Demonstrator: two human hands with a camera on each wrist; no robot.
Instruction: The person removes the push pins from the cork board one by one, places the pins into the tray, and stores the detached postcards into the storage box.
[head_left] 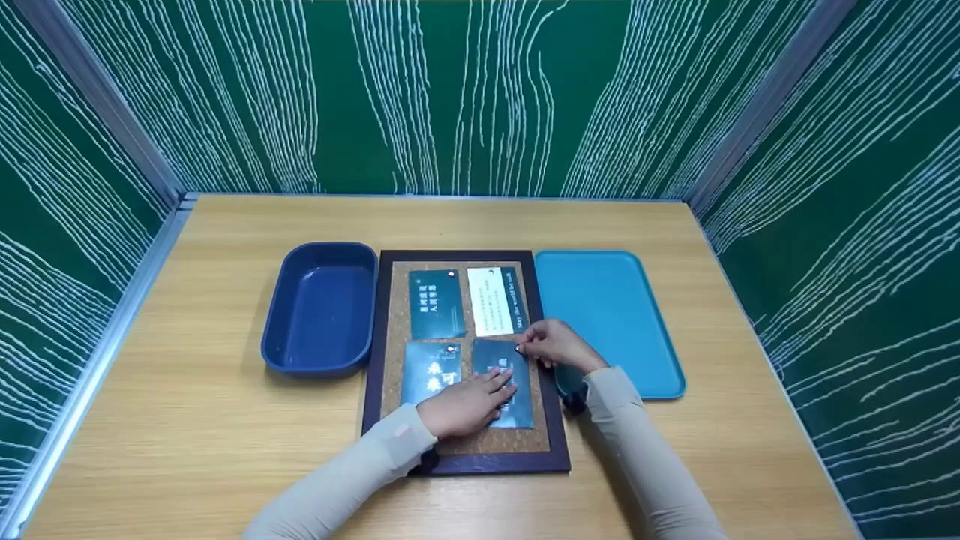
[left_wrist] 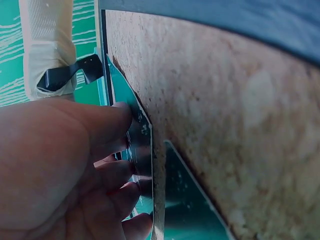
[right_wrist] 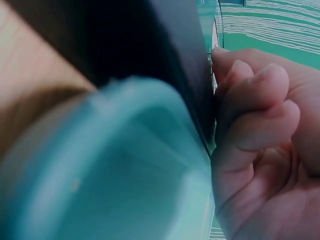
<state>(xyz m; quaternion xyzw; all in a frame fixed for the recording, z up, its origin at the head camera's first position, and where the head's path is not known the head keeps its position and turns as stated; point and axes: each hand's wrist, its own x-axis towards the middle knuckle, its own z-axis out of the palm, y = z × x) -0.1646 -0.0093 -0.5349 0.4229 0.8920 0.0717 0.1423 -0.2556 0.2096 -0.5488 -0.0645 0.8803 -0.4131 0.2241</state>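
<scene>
A dark-framed cork board (head_left: 459, 442) lies on the table with cards on it. My left hand (head_left: 466, 405) rests on the lower right card (head_left: 517, 409), fingers spread and fairly straight; in the left wrist view the same hand (left_wrist: 100, 165) presses along that card's edge. At the card's top right corner, my right hand (head_left: 559, 345) pinches a small push pin (head_left: 518, 348), mostly covered by the fingertips. The right wrist view shows this hand (right_wrist: 260, 130) with its fingers curled; the pin is hidden there. Left of it, the lower left card (head_left: 420, 375) is partly behind my left hand.
A teal upper left card (head_left: 436, 319) and a cream-and-green upper right card (head_left: 489, 300) have small pins near their tops. Beside the board stand a deep navy tray (head_left: 322, 367) on the left and a shallow turquoise tray (head_left: 615, 300) on the right. Patterned green walls enclose the table.
</scene>
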